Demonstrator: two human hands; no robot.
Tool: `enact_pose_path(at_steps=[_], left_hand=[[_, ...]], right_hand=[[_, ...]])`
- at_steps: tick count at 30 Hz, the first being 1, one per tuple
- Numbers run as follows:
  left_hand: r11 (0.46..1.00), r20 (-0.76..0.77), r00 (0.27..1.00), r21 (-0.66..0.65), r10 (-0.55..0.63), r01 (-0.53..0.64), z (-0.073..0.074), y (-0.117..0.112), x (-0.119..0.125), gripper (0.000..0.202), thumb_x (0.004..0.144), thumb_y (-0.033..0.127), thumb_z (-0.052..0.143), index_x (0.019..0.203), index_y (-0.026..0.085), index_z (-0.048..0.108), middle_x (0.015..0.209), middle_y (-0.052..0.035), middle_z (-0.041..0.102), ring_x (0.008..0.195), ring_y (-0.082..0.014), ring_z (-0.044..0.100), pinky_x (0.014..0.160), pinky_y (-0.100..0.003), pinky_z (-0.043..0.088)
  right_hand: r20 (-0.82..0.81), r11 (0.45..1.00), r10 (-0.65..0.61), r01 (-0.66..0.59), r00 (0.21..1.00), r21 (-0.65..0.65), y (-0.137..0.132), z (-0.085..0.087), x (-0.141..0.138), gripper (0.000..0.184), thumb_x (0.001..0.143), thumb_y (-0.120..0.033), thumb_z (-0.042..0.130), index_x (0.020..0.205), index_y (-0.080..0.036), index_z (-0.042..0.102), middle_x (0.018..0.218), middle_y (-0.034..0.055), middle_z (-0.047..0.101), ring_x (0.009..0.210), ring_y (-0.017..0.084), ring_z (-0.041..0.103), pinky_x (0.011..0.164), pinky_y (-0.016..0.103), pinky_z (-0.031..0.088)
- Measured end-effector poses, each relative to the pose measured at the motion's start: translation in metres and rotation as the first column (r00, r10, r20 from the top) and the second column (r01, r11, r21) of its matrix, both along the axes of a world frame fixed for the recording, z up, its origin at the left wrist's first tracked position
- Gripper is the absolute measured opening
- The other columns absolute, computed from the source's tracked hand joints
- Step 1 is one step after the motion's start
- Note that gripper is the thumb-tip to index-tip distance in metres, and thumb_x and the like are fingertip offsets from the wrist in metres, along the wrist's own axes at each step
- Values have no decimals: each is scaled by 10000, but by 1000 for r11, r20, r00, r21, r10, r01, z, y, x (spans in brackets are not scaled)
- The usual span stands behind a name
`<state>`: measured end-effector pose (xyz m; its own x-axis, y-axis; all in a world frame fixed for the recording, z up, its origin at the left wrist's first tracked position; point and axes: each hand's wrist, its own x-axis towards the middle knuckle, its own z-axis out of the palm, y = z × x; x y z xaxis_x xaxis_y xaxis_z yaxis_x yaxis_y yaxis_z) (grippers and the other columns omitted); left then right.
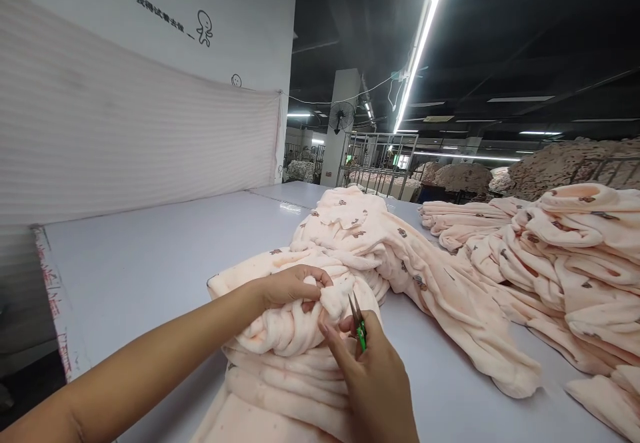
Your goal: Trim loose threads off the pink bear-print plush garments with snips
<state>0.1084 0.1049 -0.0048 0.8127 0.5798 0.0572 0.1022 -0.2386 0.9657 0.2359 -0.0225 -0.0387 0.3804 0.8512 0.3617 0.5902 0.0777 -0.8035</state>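
Your left hand (293,285) pinches fleecy garment (345,219), likely soft, floppy; hold folds (283,331) beside it. Your right hand (383,366) grips snips (361,333).

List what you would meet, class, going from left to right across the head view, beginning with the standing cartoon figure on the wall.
Standing cartoon figure → left hand → green-handled scissors → heaped pale-pink cloth on the right.

Pale pink, dark-printed fleece (345,253) lies bunched on the table (150,263) — green-handled snips (361,335) tilt blades-up beside its folds.
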Motion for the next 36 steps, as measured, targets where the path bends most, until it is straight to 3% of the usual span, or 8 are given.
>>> enact_pose_path(at_steps=[6, 9, 12, 15, 18, 25, 32, 36], left_hand=[[988, -20, 1000, 151, 19, -16, 14, -15, -4, 270, 609, 156, 492, 877, 176, 516, 729, 40, 454, 598, -88, 416, 553, -196, 330], [919, -137, 990, 391, 9, 46, 25, -26, -2, 436, 593, 137, 550, 1016, 242, 546, 723, 51, 483, 681, -128, 431, 618, -216, 318], [858, -160, 987, 509, 17, 68, 25, -32, 4, 345, 612, 94, 491, 919, 228, 573, 750, 36, 528, 759, -157, 462, 688, -238, 325], [906, -79, 996, 424, 34, 3, 16, -27, 5, 277, 606, 63, 448, 837, 195, 523, 822, 30, 526, 813, -148, 462, 715, -225, 342], [944, -49, 997, 328, 61, -42, 8, -21, 1, 192, 647, 106, 451, 819, 190, 464, 754, 44, 459, 689, -109, 422, 607, -197, 341], [990, 6, 999, 134, 35, -36, 5, -22, 1, 166, 659, 197, 576, 775, 170, 460, 718, 44, 451, 603, -78, 379, 524, -174, 308], [986, 132, 987, -150, 88, -68, -7, -3, -5, 261, 620, 220, 588, 799, 180, 402, 665, 56, 394, 452, -30, 341, 399, -143, 278], [968, 180, 979, -247, 98, -51, -12, 3, -8, 324, 614, 253, 637, 820, 185, 397, 622, 63, 404, 400, -21, 324, 362, -137, 249]], right_hand=[[10, 999, -42, 42, 999, 15, 11, -15, 1, 121, 763, -373, 445, 733, -258, 423, 587, -45, 505, 541, 170, 464, 514, 260, 297], [-62, 998, -8, 12, 998, 64, 8, -10, 1, 148, 789, -395, 446, 764, -249, 438, 629, -38, 520, 592, 159, 492, 551, 252, 349], [-112, 995, 42, -32, 993, 95, 4, -4, -1, 201, 787, -430, 477, 739, -238, 446, 617, -40, 505, 580, 146, 475, 550, 247, 350], [-187, 986, 133, -110, 973, 129, 2, 2, -1, 237, 787, -460, 474, 767, -224, 481, 627, -37, 501, 561, 130, 458, 528, 234, 350], [-268, 974, 200, -162, 942, 156, 2, 8, 0, 262, 813, -473, 449, 817, -218, 508, 650, -36, 499, 565, 117, 461, 513, 213, 363], [-241, 974, 182, -142, 953, 176, 6, 2, -4, 254, 797, -455, 493, 838, -211, 551, 836, 16, 589, 759, 171, 534, 664, 250, 406], [-270, 971, 237, -220, 933, 93, 3, 6, 6, 304, 808, -506, 465, 789, -213, 541, 696, -26, 538, 668, 139, 500, 586, 214, 382], [-225, 963, 268, -271, 937, 20, 4, 3, 5, 375, 791, -571, 437, 712, -219, 537, 652, -31, 520, 650, 143, 474, 599, 224, 358]])
